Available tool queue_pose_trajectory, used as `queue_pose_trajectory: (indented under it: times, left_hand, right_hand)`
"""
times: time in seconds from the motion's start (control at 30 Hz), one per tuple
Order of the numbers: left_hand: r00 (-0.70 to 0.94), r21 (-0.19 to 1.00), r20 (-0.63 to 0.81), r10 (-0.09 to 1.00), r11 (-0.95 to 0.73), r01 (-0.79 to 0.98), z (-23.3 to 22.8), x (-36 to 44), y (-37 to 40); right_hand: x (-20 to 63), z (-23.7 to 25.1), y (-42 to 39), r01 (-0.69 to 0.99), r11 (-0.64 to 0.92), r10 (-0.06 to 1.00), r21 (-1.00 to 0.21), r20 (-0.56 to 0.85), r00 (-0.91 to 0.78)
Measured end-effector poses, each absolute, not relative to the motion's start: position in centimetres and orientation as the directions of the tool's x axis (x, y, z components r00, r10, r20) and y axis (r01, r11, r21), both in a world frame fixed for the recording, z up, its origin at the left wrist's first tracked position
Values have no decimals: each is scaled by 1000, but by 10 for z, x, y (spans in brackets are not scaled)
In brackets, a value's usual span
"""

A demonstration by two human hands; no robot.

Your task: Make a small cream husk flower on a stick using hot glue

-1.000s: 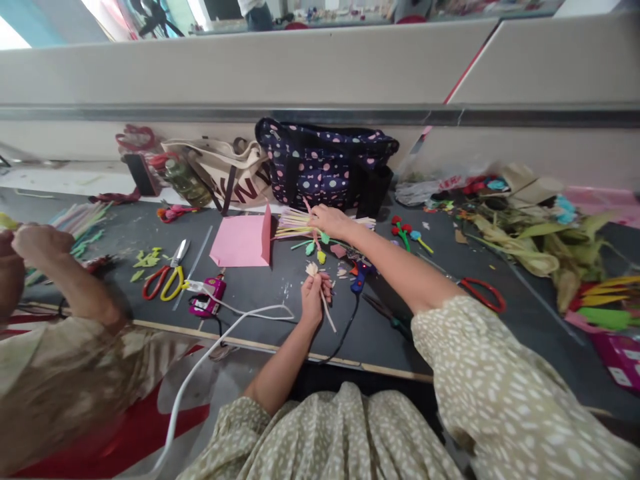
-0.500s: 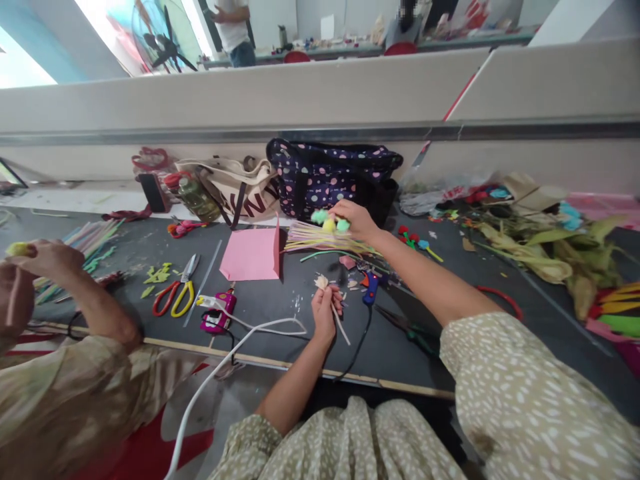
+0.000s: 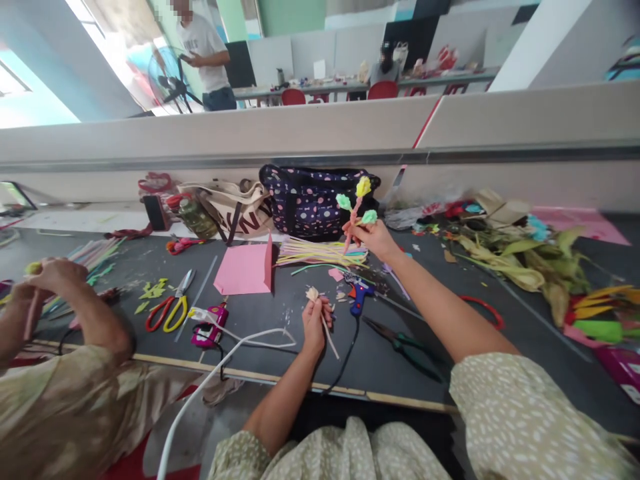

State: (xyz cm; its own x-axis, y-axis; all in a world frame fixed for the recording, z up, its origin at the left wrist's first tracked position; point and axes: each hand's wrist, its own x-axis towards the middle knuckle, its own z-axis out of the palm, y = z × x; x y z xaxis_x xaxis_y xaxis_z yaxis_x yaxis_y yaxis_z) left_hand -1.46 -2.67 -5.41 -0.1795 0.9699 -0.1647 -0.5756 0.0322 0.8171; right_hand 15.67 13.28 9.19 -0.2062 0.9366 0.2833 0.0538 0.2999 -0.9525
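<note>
Between the fingers of my right hand (image 3: 373,239) is the pink stem of a craft flower (image 3: 354,217), held upright. It carries one yellow and two mint-green fluffy heads. My left hand (image 3: 315,323), low over the table, is closed around a thin pale stick with a cream flower-like top (image 3: 313,294). Past my right hand lies a bundle of coloured pipe cleaners (image 3: 320,252). A blue hot glue gun (image 3: 358,295) rests to the right of my left hand, among small scraps. Dark-handled pliers (image 3: 403,340) lie nearer the table edge.
A pink paper sheet (image 3: 243,270), red-and-yellow scissors (image 3: 173,308) and a purple power strip (image 3: 210,327) with a white cable are on the left. Bags (image 3: 310,200) line the back; corn husks (image 3: 520,260) lie right. A co-worker's hands (image 3: 55,277) work at far left.
My right hand has lifted the craft flower from over the pipe cleaner bundle and turned it upright. My left hand keeps its hold. The camera view has tilted up.
</note>
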Motion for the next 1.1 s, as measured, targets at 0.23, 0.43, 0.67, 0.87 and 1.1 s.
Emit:
queue_pose_trajectory:
  times: [0.23, 0.43, 0.67, 0.87, 1.1]
  left_hand:
    - [-210, 836, -164, 964, 22, -548, -56, -15, -23]
    - [-226, 847, -146, 963, 4, -532, -61, -16, -23]
    - [-239, 855, -120, 964, -22, -518, -60, -15, -22]
    - [-228, 862, -88, 970, -41, -505, -59, -17, -22]
    - [-224, 866, -86, 971, -38, -499, -56, -18, -21]
  right_hand:
    - [183, 85, 102, 72, 245, 958, -967, 230, -173]
    - [211, 75, 65, 43, 226, 974, -973, 227, 1]
    - [233, 61, 39, 72, 284, 949, -956, 292, 121]
    - [232, 57, 26, 139, 314, 919, -939, 337, 205]
    - [227, 52, 17, 314, 401, 849, -861, 478, 225]
